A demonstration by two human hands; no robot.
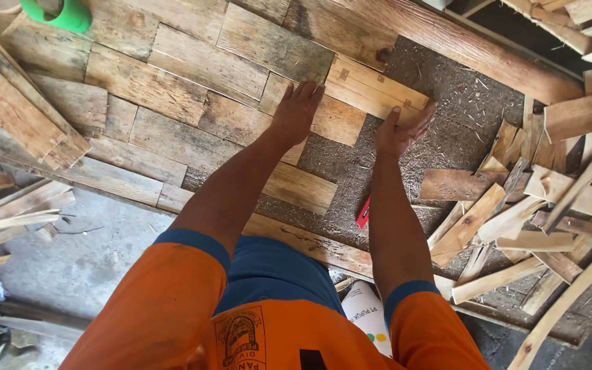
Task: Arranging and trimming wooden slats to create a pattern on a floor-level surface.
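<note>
Taking the pale wooden plank (pixel 371 92) as the landmark, the scene goes like this from left to right. Far to the left of it and a little higher, at the top edge of the view, there is a green roll of tape (pixel 59 14), and below that a loose stack of boards (pixel 18 106) lies on the laid wooden panel (pixel 172 89). The left hand (pixel 297 109) is open and flat, palm down, pressing on the brown board just beside the plank's left end; it grips nothing. The plank itself lies flat at the edge of the laid boards, half over the rough fibre backing (pixel 460 116). The right hand (pixel 404 130) is also open, with its fingers spread against the plank's lower right edge and corner. Below the plank, near the right forearm, a small red object (pixel 363 212) lies on the backing. To the right of the plank there is a pile of wood offcuts (pixel 535 212). The plank looks stiff, dry and quite light, with a rough face that should not slip but may give splinters; I judge it is best held by its two long edges or pushed from the end.
</note>
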